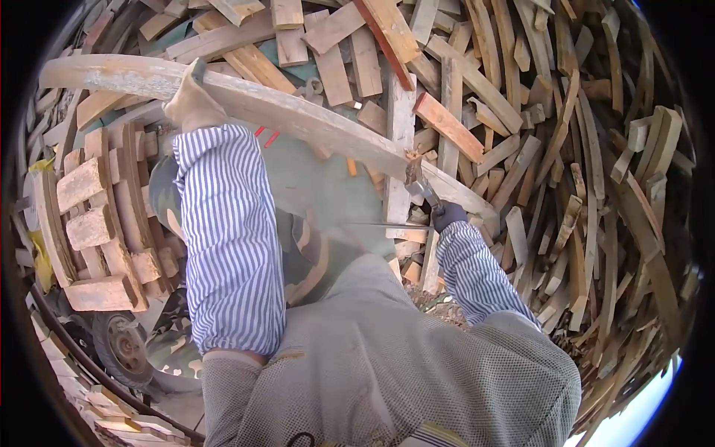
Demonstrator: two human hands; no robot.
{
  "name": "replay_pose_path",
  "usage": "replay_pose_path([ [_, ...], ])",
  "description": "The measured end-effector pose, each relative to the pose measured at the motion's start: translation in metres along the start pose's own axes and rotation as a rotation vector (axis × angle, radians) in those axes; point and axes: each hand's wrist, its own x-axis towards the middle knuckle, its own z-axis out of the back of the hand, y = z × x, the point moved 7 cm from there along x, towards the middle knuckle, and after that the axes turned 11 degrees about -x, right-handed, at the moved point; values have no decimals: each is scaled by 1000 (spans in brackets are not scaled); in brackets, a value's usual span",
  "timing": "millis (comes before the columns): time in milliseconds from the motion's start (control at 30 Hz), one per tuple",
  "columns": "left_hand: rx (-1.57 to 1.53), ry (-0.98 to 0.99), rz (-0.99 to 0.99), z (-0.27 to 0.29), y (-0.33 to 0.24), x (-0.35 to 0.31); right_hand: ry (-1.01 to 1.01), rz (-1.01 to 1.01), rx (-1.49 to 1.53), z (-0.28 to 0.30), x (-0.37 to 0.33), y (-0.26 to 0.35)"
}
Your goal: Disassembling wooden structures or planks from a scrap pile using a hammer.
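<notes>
Pale weathered wood, one long plank (298,118), is running slantwise from the upper left of the frame to right of centre, both grips working on it. Left grip (195,104), in a light glove, is closing over the plank in the upper left, fingers partly hidden. Right grip (449,214), in a dark glove right of centre, is wrapping round a hand tool (427,192), its metal head pointing up at the plank; exact kind of tool not telling. Rough brown lump (413,167) is sitting where tool and plank are meeting; splintered wood or debris, cannot tell which

Progress: plank is being held and the tool is already reaching it, so this one is looking partway handled. Plank is appearing whole along what shows, and the rough spot is remaining, so work there is seeming unfinished. Nails not showing clearly, so not counting any

Around it: stacked wood blocks (93,223) are standing at the left of the frame, looking sorted, though who is stacking them is not showing. Loose wood pile (588,194) is filling the right and top, a red-edged piece (449,127) among it; how much of that is still waiting, cannot tell
</notes>
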Motion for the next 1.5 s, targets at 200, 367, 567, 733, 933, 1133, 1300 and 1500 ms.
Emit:
replay_pose_path([
  [200,-235,-139,179,1,7,-7,-70,219,20,18,-42,26],
  [367,-369,-160,237,5,0,-18,41,-136,-67,-5,-9,-6],
  [567,-246,-93,130,11,-3,-15,104,-278,283,-30,-5,-86],
  [733,-401,-150,236,10,3,-15,-234,298,339,-5,-23,-17],
  [933,-483,-82,202,15,2,-9,174,-46,126,-35,10,-1],
  [1133,-559,262,336,-5,4,-9,-11,-121,129,-37,-16,-23],
  [1300,-473,-20,267,-1,-4,-19,-29,-121,-93,-22,0,-28],
  [1500,-379,-33,217,-6,-3,-14,-171,62,-87,8,16,-18],
])
